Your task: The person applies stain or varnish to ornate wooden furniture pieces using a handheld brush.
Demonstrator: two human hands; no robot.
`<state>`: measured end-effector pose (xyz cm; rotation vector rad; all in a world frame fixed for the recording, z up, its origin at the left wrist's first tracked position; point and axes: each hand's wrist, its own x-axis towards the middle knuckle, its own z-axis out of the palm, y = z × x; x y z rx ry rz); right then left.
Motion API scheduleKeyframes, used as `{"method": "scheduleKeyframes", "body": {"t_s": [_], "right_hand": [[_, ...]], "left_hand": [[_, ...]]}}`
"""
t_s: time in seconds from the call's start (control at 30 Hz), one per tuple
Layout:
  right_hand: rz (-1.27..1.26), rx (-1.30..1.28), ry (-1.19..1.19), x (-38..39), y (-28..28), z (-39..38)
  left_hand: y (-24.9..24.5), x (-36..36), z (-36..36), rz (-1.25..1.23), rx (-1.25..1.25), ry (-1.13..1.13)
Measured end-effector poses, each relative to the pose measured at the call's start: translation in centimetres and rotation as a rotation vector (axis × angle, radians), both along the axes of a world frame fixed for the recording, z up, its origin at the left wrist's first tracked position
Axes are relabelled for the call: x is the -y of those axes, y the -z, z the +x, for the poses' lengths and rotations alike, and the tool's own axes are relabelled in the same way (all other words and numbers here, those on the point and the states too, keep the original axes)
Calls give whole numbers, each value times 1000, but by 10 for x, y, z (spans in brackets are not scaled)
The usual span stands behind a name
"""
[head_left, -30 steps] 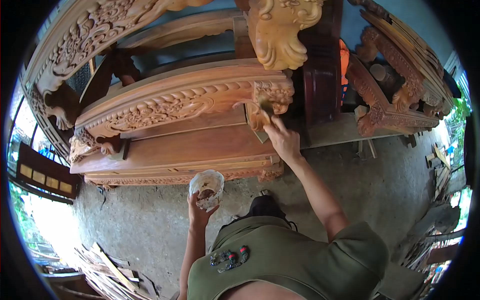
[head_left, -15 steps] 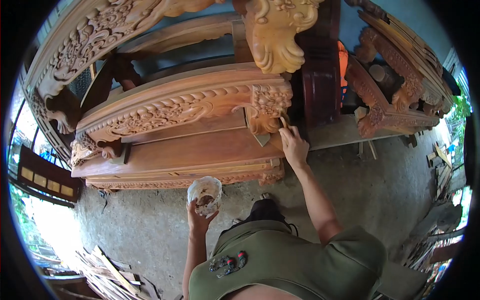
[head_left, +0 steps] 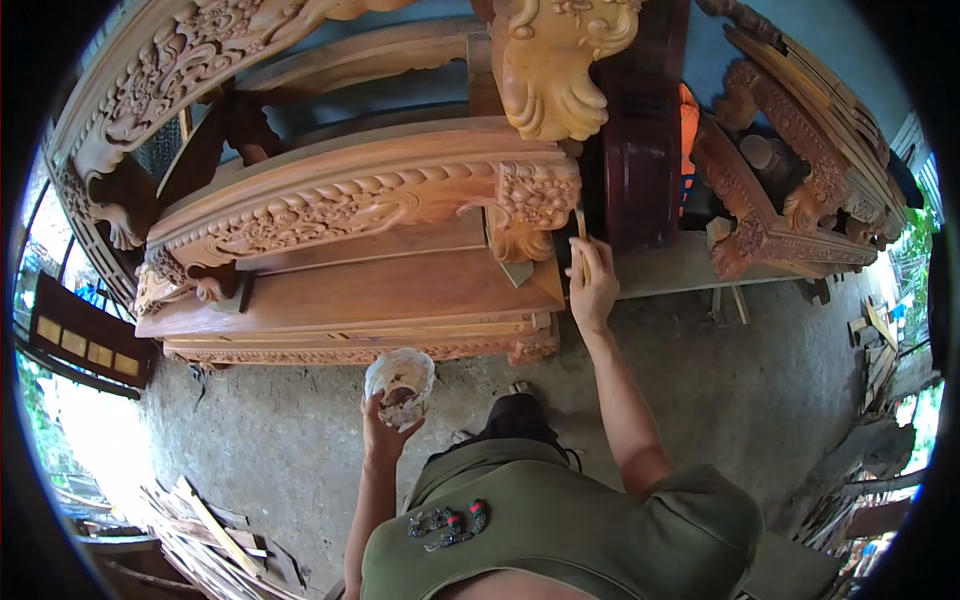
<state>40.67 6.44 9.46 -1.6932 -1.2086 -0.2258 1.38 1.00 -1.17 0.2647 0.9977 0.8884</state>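
Note:
My left hand (head_left: 388,432) grips a white plastic tub (head_left: 400,370) by its side, over the floor in front of the furniture. Brownish residue coats the inside of the tub. My right hand (head_left: 594,285) is closed round a slim wooden-handled brush (head_left: 581,220), its upper end against the right side of the carved corner leg (head_left: 535,200). That leg belongs to a carved wooden furniture frame (head_left: 340,215), which rests on a smooth reddish plank-topped piece (head_left: 390,300). A small wood block (head_left: 516,272) sits under the leg.
Another carved frame with a pale scrolled leg (head_left: 555,80) rises above. Behind my right hand stands a dark glossy panel (head_left: 640,180). More carved pieces (head_left: 765,235) are stacked to the right. Wood scraps (head_left: 215,540) lie on the concrete floor (head_left: 290,430) at lower left.
My right hand has shifted slightly right, and the brush now points upright along the leg's outer side. The tub stays in my left hand; the whole view has shifted slightly.

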Motion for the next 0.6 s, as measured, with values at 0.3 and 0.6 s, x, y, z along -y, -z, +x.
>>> {"method": "scheduleKeyframes", "body": {"t_s": [0.3, 0.6], "right_hand": [[80, -74, -67, -8, 14, -14], [-234, -417, -810, 5, -32, -63]], "left_hand": [[-2, -4, 11, -50, 18, -66], [-24, 2, 26, 8, -94, -54]]}}
